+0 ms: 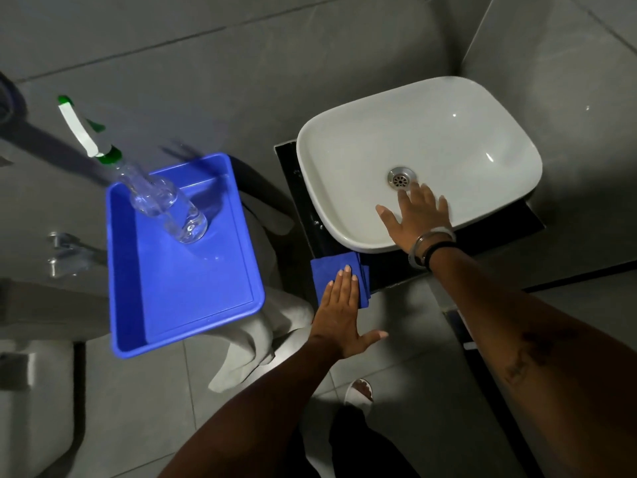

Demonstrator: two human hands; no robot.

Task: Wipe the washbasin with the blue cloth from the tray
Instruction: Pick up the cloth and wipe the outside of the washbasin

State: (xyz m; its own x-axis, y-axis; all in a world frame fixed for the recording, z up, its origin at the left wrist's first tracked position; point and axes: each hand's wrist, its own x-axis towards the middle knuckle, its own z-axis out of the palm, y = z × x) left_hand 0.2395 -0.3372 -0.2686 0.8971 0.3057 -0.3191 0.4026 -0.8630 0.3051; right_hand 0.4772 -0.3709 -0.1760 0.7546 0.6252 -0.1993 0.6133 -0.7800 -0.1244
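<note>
The white washbasin (413, 146) sits on a black counter at the upper right, with a metal drain (401, 177) in its bowl. A folded blue cloth (331, 270) lies on the counter's front left corner, below the basin. My left hand (343, 313) rests flat on the cloth with fingers straight and thumb spread. My right hand (418, 219) hovers over the basin's near rim, fingers spread, fingertips just short of the drain, holding nothing. The blue tray (186, 294) stands to the left with no cloth in it.
A clear spray bottle (165, 205) with a green and white nozzle lies tilted in the tray. The tray rests on something draped in a white towel (251, 339). Grey tiled walls close in behind the basin. A metal fitting (63, 253) is at far left.
</note>
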